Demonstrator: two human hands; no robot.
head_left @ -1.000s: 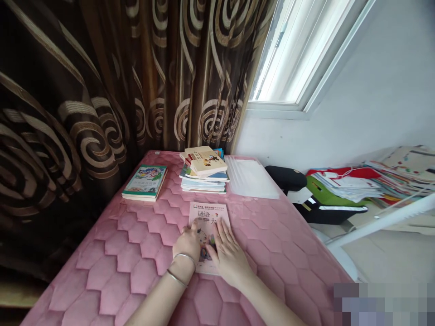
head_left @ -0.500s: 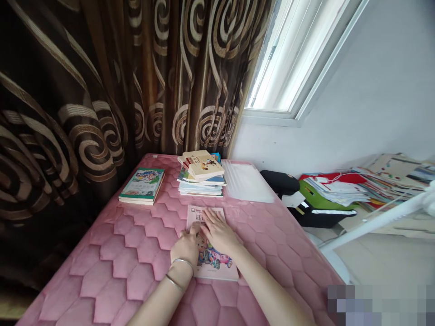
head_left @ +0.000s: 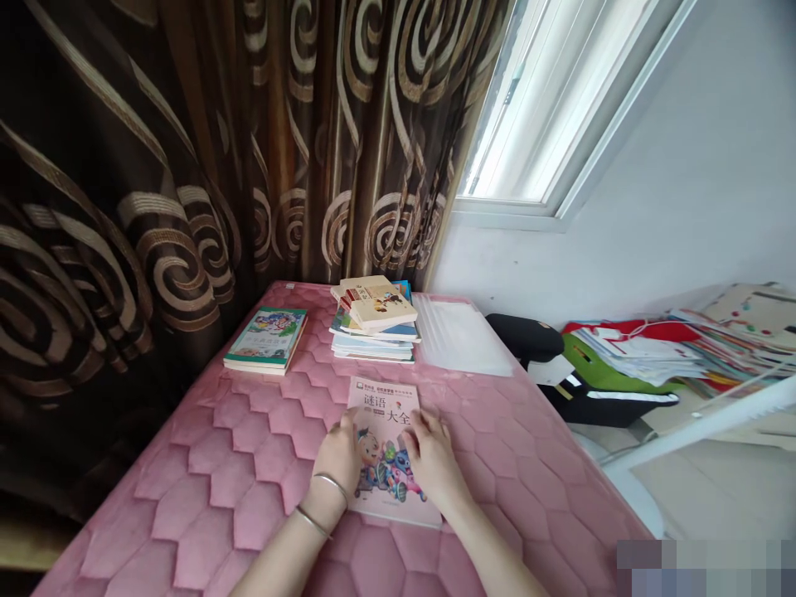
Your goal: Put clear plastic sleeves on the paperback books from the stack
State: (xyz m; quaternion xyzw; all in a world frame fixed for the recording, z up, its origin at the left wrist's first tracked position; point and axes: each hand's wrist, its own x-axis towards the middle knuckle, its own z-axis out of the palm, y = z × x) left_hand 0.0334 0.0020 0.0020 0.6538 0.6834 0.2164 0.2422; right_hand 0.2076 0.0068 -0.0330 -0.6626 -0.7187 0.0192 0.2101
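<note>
A pink picture-cover book (head_left: 389, 452) lies closed on the pink quilted surface, its front cover up with cartoon figures and Chinese characters. My left hand (head_left: 337, 456), with two bangles at the wrist, grips the book's left edge. At the right edge my right hand (head_left: 432, 456) holds it too, thumb on the cover and fingers curled around the side. The undersides of both hands are hidden.
Behind the book stands a stack of books (head_left: 376, 327). A green-bordered book pile (head_left: 266, 340) lies to the left. A translucent plastic sheet or folder (head_left: 463, 340) is right of the stack. Beyond the right edge are a black-green box (head_left: 606, 390) and a white pole (head_left: 702, 427).
My right hand has slid from the top of the cover to the book's right edge, uncovering the title. My left hand has shifted slightly onto the left edge.
</note>
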